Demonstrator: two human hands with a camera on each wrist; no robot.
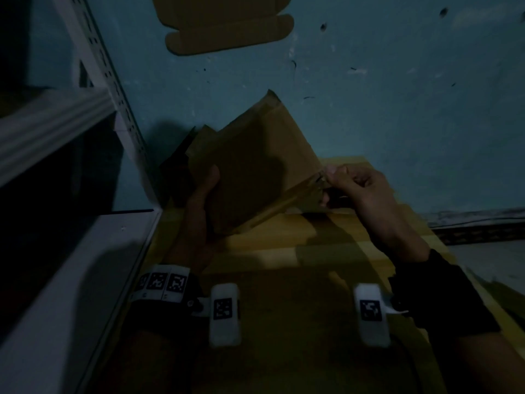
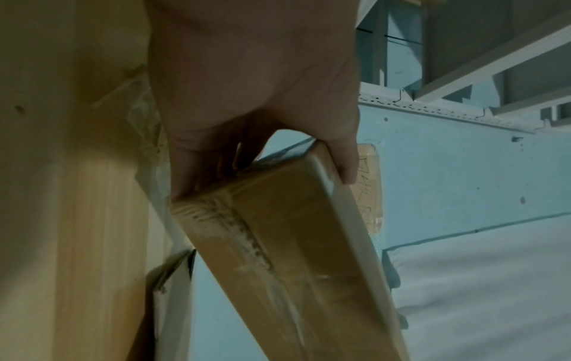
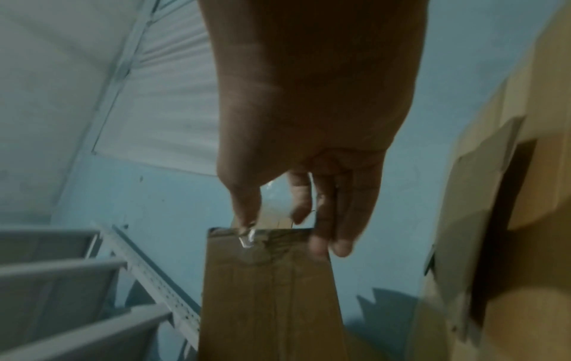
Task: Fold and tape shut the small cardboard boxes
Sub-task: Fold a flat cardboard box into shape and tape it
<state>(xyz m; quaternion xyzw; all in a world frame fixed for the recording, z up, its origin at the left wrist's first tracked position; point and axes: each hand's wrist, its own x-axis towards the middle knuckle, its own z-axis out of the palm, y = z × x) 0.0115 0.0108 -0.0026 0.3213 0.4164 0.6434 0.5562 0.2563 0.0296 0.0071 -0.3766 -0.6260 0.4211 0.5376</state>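
A flat, folded brown cardboard box [image 1: 255,172] hangs tilted above the wooden table. My left hand [image 1: 204,191] grips its left end, thumb on the top face and fingers underneath; the left wrist view shows that hand [image 2: 262,136] clamped on the box [image 2: 293,256], whose side carries clear tape. My right hand [image 1: 349,186] is at the box's right corner, where thumb and forefinger pinch a strip of clear tape [image 3: 247,238] against the box end [image 3: 269,293]. The tape roll is not in view.
A wooden table [image 1: 284,294] lies below the hands. A white metal shelving rack [image 1: 85,137] stands close on the left. A flat unfolded box blank [image 1: 227,27] leans on the blue wall behind. More cardboard [image 1: 181,163] sits behind the held box.
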